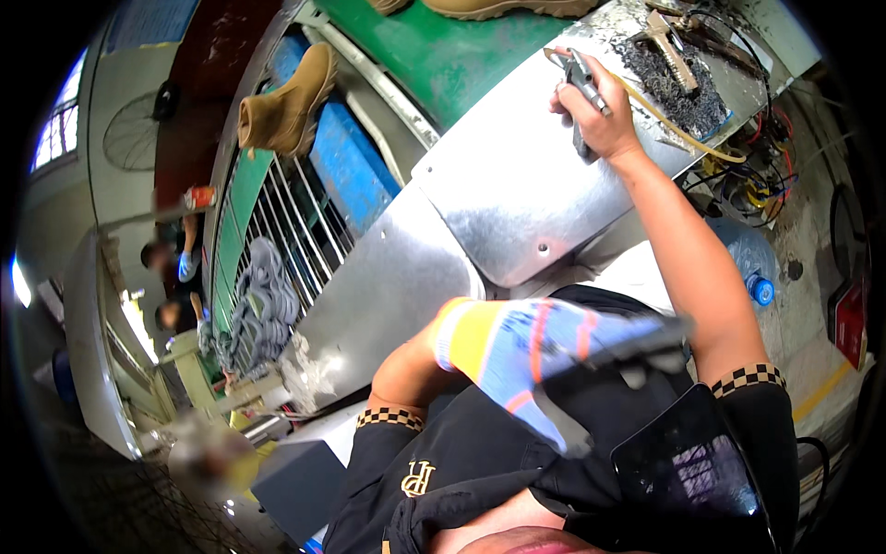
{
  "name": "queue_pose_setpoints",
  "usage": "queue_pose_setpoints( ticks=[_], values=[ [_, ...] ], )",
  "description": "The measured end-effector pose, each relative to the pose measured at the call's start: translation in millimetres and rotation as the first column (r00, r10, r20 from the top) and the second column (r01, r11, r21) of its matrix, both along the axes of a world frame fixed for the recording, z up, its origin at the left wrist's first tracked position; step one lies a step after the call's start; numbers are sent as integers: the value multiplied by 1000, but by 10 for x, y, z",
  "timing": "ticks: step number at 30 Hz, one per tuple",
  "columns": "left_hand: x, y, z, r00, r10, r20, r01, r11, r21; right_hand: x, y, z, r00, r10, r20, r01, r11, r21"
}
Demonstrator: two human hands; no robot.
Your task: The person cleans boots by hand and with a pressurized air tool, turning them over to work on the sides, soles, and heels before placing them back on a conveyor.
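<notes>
My right hand (604, 115), bare, is closed round a small grey and black hand tool (583, 85) with metal parts, over the far end of the shiny metal worktop (498, 194). A thin yellow hose (678, 129) runs from beside this hand toward the right edge of the worktop. In front of my chest, my left hand (563, 355) wears a blue knit glove with orange bands and dark fingertips. Its thumb stands apart from the stretched fingers, which are blurred, and nothing shows in them.
A tan boot (291, 102) stands on a rack at left; more tan boots (508, 7) rest on the green belt (415, 55). Dark scraps (683, 88) with a metal piece lie far right. Grey coiled material (263, 305), a water bottle (743, 258), wires and people at left also show.
</notes>
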State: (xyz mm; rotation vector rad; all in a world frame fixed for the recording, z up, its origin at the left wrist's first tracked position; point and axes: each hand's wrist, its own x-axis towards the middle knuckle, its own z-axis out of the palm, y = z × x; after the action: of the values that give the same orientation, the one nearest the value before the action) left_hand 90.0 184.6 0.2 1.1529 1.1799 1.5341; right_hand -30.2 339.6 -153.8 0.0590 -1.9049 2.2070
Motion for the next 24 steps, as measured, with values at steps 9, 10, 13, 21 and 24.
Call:
queue_pose_setpoints(
  ticks=[9, 10, 13, 21, 24],
  values=[
    [885, 422, -84, 999, -39, -28, 42, 992, 118, 8, -33, 13, 999, -9, 42, 9, 1000, -3],
    [917, 436, -97, 999, -37, -32, 41, 993, 114, 18, -39, 31, 1000, 0, 25, 0, 1000, -10],
    [967, 530, -109, 998, -50, -48, 55, 993, 105, 8, -2, 21, 999, -6, 48, 4, 999, 36],
    [881, 726, -124, 989, -70, -128, 79, 995, 68, 16, -33, 66, 995, 3, 99, 6, 996, -92],
    [766, 759, -183, 980, -79, -181, 90, 995, 49, -8, -37, 62, 996, 6, 93, 5, 993, -118]
  ],
)
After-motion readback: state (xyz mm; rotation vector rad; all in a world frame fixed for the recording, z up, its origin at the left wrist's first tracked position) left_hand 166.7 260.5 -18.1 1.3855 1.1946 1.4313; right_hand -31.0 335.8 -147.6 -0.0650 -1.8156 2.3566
